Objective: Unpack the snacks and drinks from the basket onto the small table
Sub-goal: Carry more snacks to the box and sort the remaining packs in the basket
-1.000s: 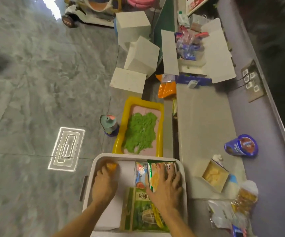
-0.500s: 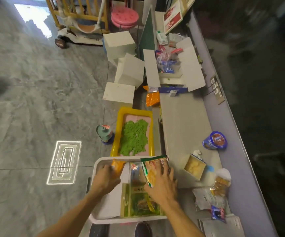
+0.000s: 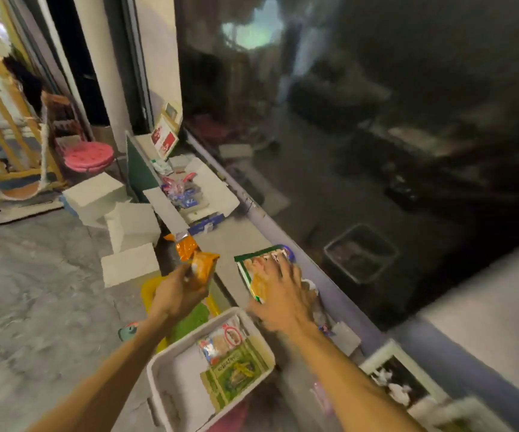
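Observation:
My left hand (image 3: pixel 177 291) grips a small orange snack packet (image 3: pixel 203 267), raised above the yellow tray. My right hand (image 3: pixel 283 294) holds a flat green and orange snack bag (image 3: pixel 256 272), carried over the grey small table (image 3: pixel 236 241) to the right of the basket. The white basket (image 3: pixel 170 388) sits low in the centre. Inside it lie a green packet (image 3: pixel 236 378) and a small clear snack pack with red print (image 3: pixel 223 338). The frame is blurred by motion.
A yellow tray with green sand (image 3: pixel 149 291) lies on the floor past the basket. White foam blocks (image 3: pixel 130 222) stand further back. An open white box with packets (image 3: pixel 189 194) sits at the table's far end. Dark glass (image 3: pixel 376 151) runs along the right.
Both hands have lifted out of the basket. The left carries the orange packet up and forward. The right has moved the green and orange bag over the table. The view has tilted up.

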